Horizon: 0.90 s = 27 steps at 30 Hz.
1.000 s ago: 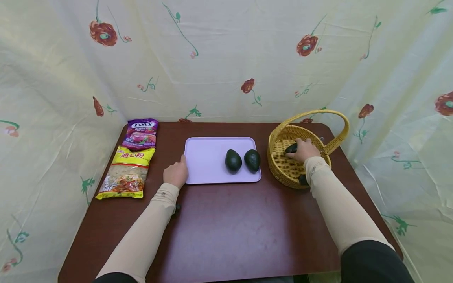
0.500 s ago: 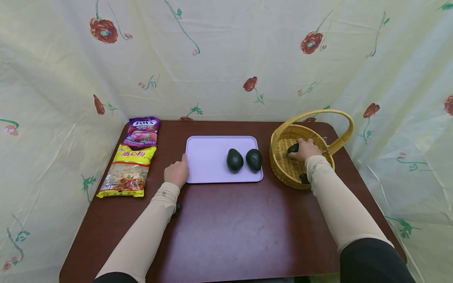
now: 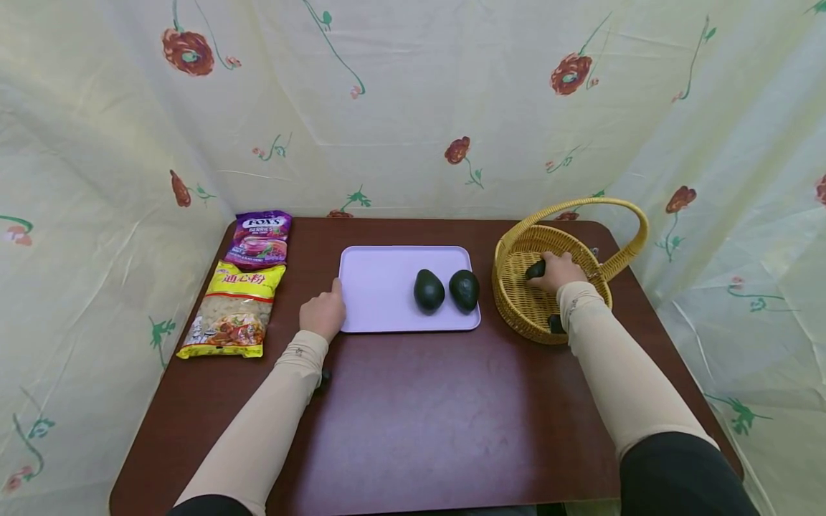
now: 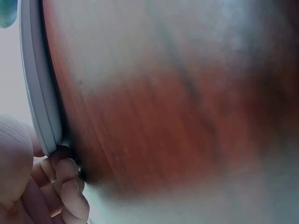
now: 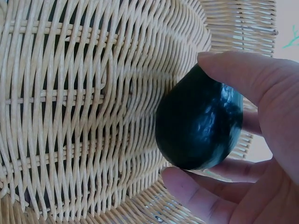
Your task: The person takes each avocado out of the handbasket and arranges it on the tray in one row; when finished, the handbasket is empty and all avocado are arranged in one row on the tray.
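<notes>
My right hand reaches into a yellow wicker basket and grips a dark green avocado between thumb and fingers. In the right wrist view the avocado sits close against the woven wicker. Another dark item lies in the basket near the front rim, partly behind my sleeve. At the left edge of a lilac tray, my left hand holds the rim, with curled fingers showing at the tray's corner in the left wrist view. Two avocados, one left and one right, rest on the tray's right half.
Left on the brown table lie a purple candy bag and a yellow pasta bag. The basket's tall handle arches over its far side. A flowered curtain hangs behind the table.
The head view has shifted slightly, so the table items sit a little higher and further right. Both hands keep their places at the tray and in the basket.
</notes>
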Available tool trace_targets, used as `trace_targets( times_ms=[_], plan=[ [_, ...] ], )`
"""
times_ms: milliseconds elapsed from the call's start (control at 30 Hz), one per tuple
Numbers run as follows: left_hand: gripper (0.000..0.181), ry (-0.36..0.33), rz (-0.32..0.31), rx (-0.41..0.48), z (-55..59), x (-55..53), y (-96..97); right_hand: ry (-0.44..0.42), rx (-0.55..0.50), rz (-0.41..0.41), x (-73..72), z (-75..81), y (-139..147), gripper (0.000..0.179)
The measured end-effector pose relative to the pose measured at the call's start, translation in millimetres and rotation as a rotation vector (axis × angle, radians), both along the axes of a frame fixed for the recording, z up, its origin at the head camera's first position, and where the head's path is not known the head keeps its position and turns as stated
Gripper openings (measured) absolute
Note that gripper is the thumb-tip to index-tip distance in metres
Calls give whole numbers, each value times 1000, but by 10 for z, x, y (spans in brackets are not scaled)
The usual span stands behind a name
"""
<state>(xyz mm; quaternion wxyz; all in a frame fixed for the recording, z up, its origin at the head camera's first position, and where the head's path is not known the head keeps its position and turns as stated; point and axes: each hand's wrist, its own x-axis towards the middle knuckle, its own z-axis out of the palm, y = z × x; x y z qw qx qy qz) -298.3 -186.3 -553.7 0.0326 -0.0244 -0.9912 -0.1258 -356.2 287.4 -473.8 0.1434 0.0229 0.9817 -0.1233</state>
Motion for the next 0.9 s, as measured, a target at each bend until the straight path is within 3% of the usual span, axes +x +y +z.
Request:
trace_targets(
  times_ms=[667, 900],
  plan=[
    [42, -48, 8, -5, 32, 3, 24, 17, -22, -3, 31, -3, 38, 79],
    [39, -27, 1, -2, 29, 8, 8, 28, -31, 17, 37, -2, 26, 77]
  ],
)
